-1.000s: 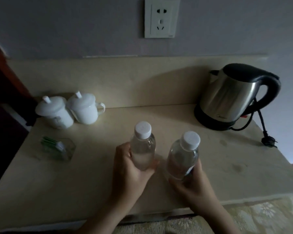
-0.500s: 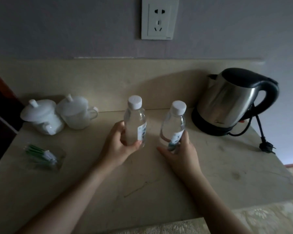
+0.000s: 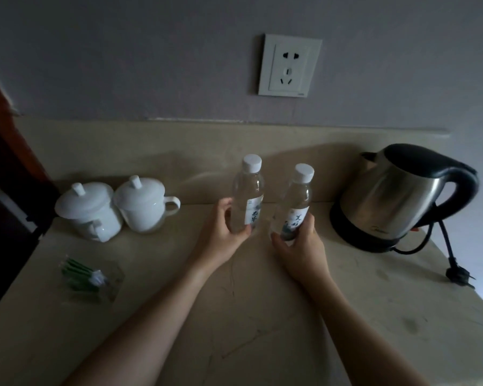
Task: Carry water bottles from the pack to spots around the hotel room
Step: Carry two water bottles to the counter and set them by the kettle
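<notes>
Head view: left hand (image 3: pixel 223 235) and right hand (image 3: pixel 301 246) each grip 1 clear, white-capped plastic water bottle (image 3: pixel 247 199) low on its body; judged light, smooth, squeezable, best held mid-body.

Two clear water bottles with white caps and white printed labels: the left bottle (image 3: pixel 247 196) stands upright above the left-hand grip at its base; the right bottle (image 3: pixel 295 203) leans slightly right, gripped low

Clear plastic bottles (image 3: pixel 248 200), glossy steel kettle (image 3: pixel 388 196), glazed white mugs (image 3: pixel 142 203)
</notes>
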